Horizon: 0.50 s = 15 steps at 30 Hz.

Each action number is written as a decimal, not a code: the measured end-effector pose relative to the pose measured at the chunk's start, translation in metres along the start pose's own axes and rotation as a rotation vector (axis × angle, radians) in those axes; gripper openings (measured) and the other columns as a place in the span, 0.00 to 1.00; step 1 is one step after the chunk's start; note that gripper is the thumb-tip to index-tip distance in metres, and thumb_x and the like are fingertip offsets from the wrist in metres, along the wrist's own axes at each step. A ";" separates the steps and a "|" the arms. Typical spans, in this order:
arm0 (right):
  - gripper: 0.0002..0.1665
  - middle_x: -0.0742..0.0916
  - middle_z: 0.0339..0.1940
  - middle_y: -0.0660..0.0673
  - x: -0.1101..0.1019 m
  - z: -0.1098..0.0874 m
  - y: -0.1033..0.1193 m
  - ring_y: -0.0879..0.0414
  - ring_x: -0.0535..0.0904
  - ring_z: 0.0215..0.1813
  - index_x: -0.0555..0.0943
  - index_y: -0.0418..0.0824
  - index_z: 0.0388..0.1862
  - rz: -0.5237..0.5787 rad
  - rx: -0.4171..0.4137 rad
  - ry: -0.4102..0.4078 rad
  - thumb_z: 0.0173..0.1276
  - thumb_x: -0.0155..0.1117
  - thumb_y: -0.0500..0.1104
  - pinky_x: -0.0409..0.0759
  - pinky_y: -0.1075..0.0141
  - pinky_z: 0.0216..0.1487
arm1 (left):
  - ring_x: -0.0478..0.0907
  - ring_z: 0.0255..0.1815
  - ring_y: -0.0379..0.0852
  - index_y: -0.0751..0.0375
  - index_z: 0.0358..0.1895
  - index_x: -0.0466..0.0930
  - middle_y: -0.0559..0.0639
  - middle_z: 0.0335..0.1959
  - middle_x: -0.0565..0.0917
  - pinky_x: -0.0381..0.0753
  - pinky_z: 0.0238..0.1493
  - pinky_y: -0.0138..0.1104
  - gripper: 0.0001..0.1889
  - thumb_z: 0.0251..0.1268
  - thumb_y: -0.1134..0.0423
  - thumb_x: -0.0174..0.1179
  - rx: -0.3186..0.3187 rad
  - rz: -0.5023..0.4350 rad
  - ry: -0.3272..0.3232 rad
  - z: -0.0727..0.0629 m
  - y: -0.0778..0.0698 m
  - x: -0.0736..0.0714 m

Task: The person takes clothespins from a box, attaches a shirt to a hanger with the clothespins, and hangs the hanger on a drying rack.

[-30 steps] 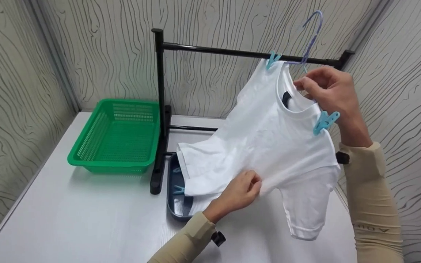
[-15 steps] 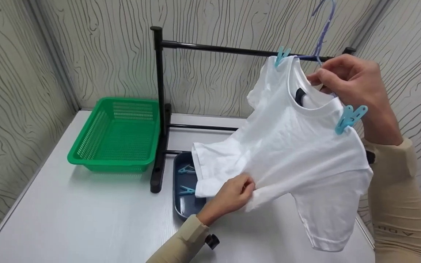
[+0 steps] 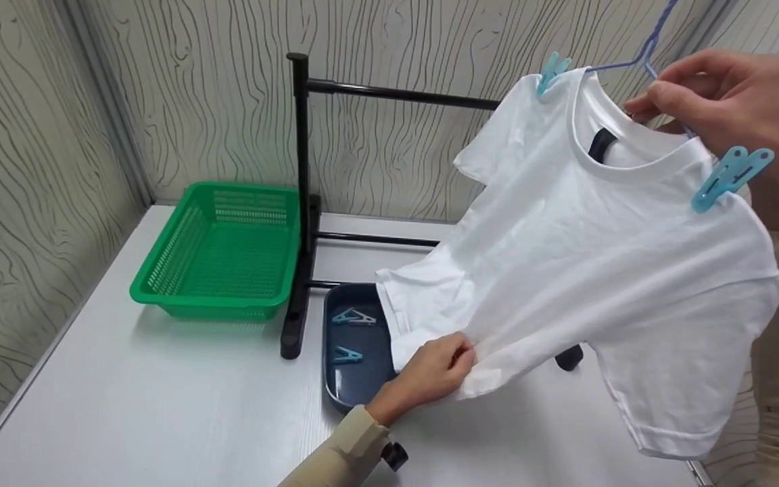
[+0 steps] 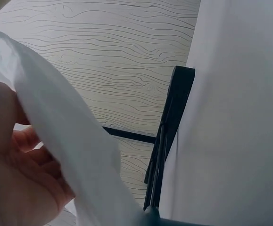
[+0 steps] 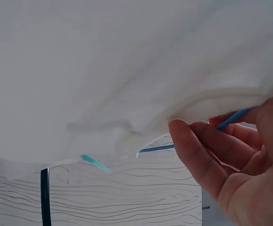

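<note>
A white T-shirt [image 3: 552, 270] hangs on a thin purple-blue wire hanger [image 3: 623, 65]. One light-blue clothespin [image 3: 550, 78] clips its far shoulder, and a second clothespin [image 3: 717, 181] the near one. My right hand [image 3: 734, 95] pinches the back of the collar, the hanger wire running behind its fingers; the right wrist view shows the fingertips at the neckline edge, close to the blue wire [image 5: 157, 148]. Down at the lower hem, my left hand [image 3: 427, 372] grips the cloth with curled fingers and draws it to the left. In the left wrist view, the fabric [image 4: 79, 136] partly covers its fingers.
A black garment rack [image 3: 396, 92] stands behind the shirt on the white table [image 3: 214, 406]. To its left sits a green plastic basket [image 3: 220, 304]. A dark blue tray [image 3: 362, 389] with several clothespins lies partly under the shirt. Patterned walls [image 3: 227, 101] enclose the table.
My right hand has moved right and up with the hanger and T-shirt, which now look larger. The left hand keeps the hem and has shifted little. More of the tray shows.
</note>
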State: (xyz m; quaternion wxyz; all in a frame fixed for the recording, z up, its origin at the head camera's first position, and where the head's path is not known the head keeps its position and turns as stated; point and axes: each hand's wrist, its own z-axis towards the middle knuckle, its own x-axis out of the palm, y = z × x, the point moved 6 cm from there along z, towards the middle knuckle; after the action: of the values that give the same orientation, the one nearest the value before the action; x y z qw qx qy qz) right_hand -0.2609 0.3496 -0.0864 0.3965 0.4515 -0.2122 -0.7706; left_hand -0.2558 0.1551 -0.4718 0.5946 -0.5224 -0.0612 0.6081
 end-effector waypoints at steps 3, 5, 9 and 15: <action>0.11 0.91 0.34 0.55 -0.009 0.005 -0.002 0.63 0.88 0.32 0.81 0.38 0.47 -0.065 0.038 0.019 0.69 0.65 0.41 0.81 0.76 0.31 | 0.67 0.26 0.30 0.53 0.35 0.76 0.41 0.27 0.75 0.64 0.30 0.19 0.06 0.72 0.61 0.50 0.024 -0.012 0.024 -0.002 -0.003 0.007; 0.09 0.90 0.33 0.58 -0.016 0.009 -0.004 0.66 0.87 0.32 0.80 0.40 0.46 -0.083 0.055 0.026 0.69 0.64 0.42 0.81 0.78 0.31 | 0.66 0.25 0.30 0.53 0.35 0.75 0.41 0.26 0.75 0.64 0.29 0.19 0.07 0.73 0.61 0.50 0.036 -0.022 0.049 -0.003 -0.005 0.013; 0.04 0.90 0.31 0.61 -0.032 0.012 -0.004 0.68 0.86 0.30 0.80 0.42 0.43 -0.058 0.042 0.022 0.71 0.62 0.39 0.80 0.79 0.29 | 0.66 0.26 0.29 0.53 0.36 0.76 0.41 0.26 0.76 0.64 0.29 0.18 0.07 0.73 0.60 0.50 0.063 -0.040 0.108 -0.006 -0.010 0.026; 0.05 0.90 0.31 0.60 -0.043 0.008 -0.009 0.68 0.86 0.30 0.81 0.43 0.42 -0.005 0.034 0.027 0.71 0.60 0.36 0.80 0.78 0.28 | 0.68 0.27 0.27 0.53 0.37 0.77 0.41 0.28 0.78 0.67 0.30 0.17 0.08 0.75 0.60 0.49 0.061 -0.059 0.192 -0.009 -0.016 0.043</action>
State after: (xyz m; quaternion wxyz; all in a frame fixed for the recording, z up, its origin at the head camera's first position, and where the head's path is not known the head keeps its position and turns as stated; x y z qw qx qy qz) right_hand -0.2591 0.3894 -0.0656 0.3898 0.4692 -0.2189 -0.7615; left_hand -0.2280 0.1880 -0.4887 0.6309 -0.5580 -0.0005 0.5390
